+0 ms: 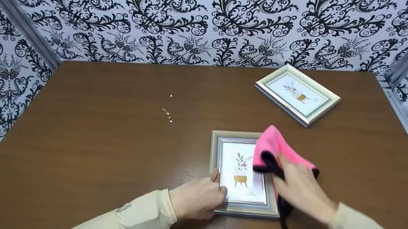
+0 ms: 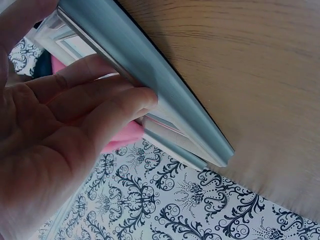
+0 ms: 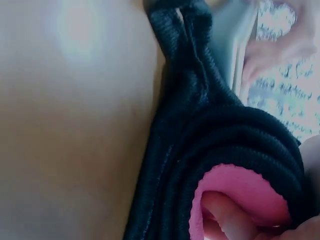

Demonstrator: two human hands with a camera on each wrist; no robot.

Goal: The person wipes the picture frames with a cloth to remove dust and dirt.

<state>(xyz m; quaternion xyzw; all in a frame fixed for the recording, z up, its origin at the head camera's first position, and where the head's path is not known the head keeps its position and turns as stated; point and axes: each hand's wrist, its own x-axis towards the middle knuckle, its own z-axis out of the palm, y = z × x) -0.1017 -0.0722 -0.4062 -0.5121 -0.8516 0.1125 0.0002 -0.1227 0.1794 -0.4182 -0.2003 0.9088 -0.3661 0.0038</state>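
A picture frame (image 1: pixel 242 208) with a silvery-beige border lies on the table, showing a print of a plant in a yellow pot. My left hand (image 1: pixel 202 196) grips it at the lower left corner. In the left wrist view, the fingers (image 2: pixel 115 107) bend against the frame's side (image 2: pixel 175 95). My right hand (image 1: pixel 299 188) holds a bunched pink cloth (image 1: pixel 273 144) with black edging over the frame's right side, covering part of the print. Up close in the right wrist view, the black trim (image 3: pixel 175 150) folds around the pink fabric (image 3: pixel 240 185), with fingers inside the fold.
A second, similar picture frame (image 1: pixel 298 94) lies face up at the back right of the brown table (image 1: pixel 105 136). Several small pale bits (image 1: pixel 167 113) are scattered left of the middle. Patterned walls (image 1: pixel 178 15) close off the back and sides.
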